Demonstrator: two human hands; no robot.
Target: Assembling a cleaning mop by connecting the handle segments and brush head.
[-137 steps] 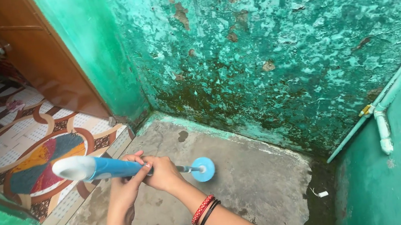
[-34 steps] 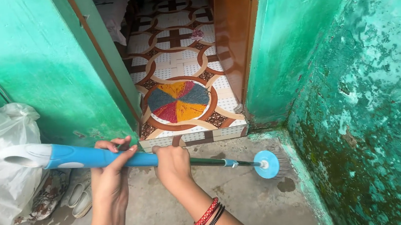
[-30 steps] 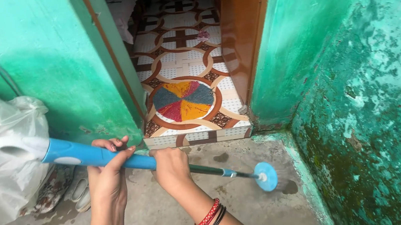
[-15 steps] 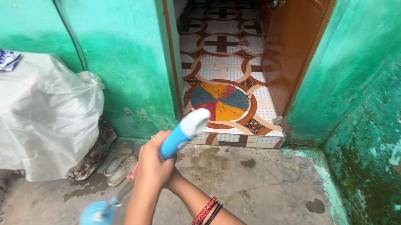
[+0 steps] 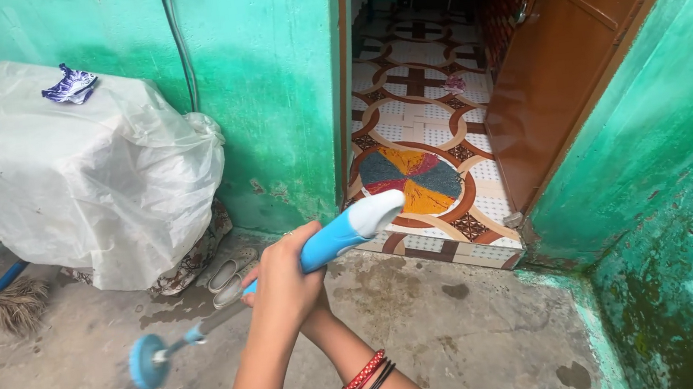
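Both my hands grip a long brush with a blue handle (image 5: 330, 240) and a white end (image 5: 376, 209). My left hand (image 5: 281, 282) wraps the handle on top, with a red bangle on its wrist. Only the edge of my right hand (image 5: 317, 300) shows, behind the left one; its forearm wears red and black bangles. The thin shaft slopes down to the left and ends in a round blue brush head (image 5: 148, 363), blurred, at the wet concrete floor (image 5: 433, 341).
A bulky object under clear plastic sheeting (image 5: 56, 167) stands at the left with a blue wrapper (image 5: 73, 83) on top. Slippers (image 5: 229, 273) and a straw broom (image 5: 15, 303) lie at its foot. An open brown door (image 5: 575, 64) gives onto a patterned tile floor (image 5: 414, 100). Green walls (image 5: 676, 183) close in on the right.
The brush head has swung from the right side of the floor across to the left. The white handle end now points up to the right. My view has turned left.
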